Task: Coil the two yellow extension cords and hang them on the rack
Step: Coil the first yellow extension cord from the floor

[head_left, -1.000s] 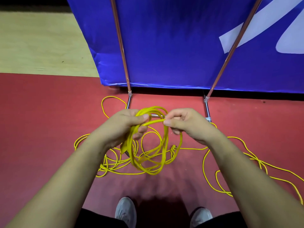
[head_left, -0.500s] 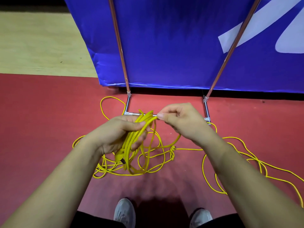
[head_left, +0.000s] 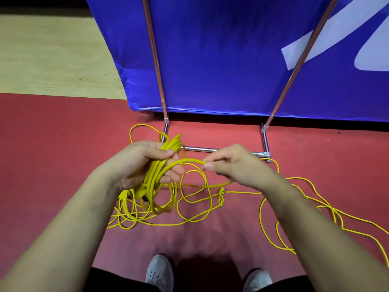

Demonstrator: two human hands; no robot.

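Note:
My left hand (head_left: 145, 163) grips a bundle of several yellow cord loops (head_left: 156, 178) that hang down from the palm. My right hand (head_left: 233, 165) pinches a strand of the same yellow cord (head_left: 185, 162) between thumb and forefinger, arching from the bundle. Loose yellow cord (head_left: 195, 205) lies in tangled loops on the red floor below my hands, with a plug (head_left: 222, 191) among them. More yellow cord (head_left: 315, 209) trails off to the right. The rack (head_left: 210, 149) stands just beyond my hands, with two copper-coloured uprights and a silver base bar.
A blue banner (head_left: 221, 60) with white shapes hangs behind the rack. The floor is red (head_left: 63, 154) with a pale wooden strip (head_left: 52, 60) at the far left. My two grey shoes (head_left: 160, 272) show at the bottom edge.
My right hand has moved right, away from the left, drawing a new arc of cord out. The bundle in my left hand has turned more upright.

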